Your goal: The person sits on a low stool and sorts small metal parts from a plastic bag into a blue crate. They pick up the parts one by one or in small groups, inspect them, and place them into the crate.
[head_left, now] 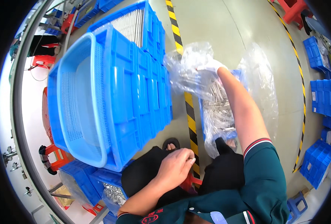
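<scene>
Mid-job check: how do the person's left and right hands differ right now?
The left hand is bare; the right hand looks white-gloved. The left is close to the body; the right is stretched out at the clear plastic. The left shows clearly; the right's grip is hard to make out. Both forearms are bare.

The right arm (pixel 265 164) is lying outstretched toward the far side, nearly straight, its bare forearm (pixel 244 106) slanting from near right to far left. At its end the right hand (pixel 212 66), apparently in a white glove, is pointing left, its grip being too unclear to make out. The left forearm (pixel 145 199) is angling in from the near left. The bare left hand (pixel 174 166) is lying near the middle, back upward, its fingers (pixel 187 154) curling loosely inward.
</scene>
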Demonstrator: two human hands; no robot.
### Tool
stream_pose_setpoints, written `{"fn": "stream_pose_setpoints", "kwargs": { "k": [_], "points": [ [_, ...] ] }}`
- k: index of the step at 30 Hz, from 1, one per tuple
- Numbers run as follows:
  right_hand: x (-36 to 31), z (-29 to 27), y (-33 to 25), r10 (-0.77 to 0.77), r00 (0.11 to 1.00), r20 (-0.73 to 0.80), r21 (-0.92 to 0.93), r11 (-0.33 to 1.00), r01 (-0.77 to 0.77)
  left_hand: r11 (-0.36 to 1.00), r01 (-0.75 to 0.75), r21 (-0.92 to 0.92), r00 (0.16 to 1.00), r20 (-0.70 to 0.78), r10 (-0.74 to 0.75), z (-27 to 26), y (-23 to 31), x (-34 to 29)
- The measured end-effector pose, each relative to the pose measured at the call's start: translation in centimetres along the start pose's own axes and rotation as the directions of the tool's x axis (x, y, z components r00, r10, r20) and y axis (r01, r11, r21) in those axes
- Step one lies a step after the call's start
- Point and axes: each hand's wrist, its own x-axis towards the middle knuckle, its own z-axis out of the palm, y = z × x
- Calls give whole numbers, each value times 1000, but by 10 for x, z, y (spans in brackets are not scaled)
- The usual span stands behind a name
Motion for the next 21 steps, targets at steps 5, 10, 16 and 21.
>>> {"fn": "stream_pose_setpoints", "kwargs": {
  "k": [5, 10, 16, 21],
  "points": [
    [4, 16, -17, -28, 997, -72, -62, 998, 24, 1000, 14, -13, 1000, 15, -14, 3, 1, 5],
    [-21, 1, -12, -117, 976, -186, 651, 729, 211, 1000, 4, 19, 1000, 2, -4, 7, 0, 8],
    [-110, -37, -8, -46, 962, -268, 955, 122, 271, 997, -5, 78, 1000, -12, 6, 11, 1, 10],
    [-146, -68, -9, 132, 954, -270, 939, 255, 231, 999, -13, 34, 1000, 0, 13, 15, 7, 11]
  ]
}}
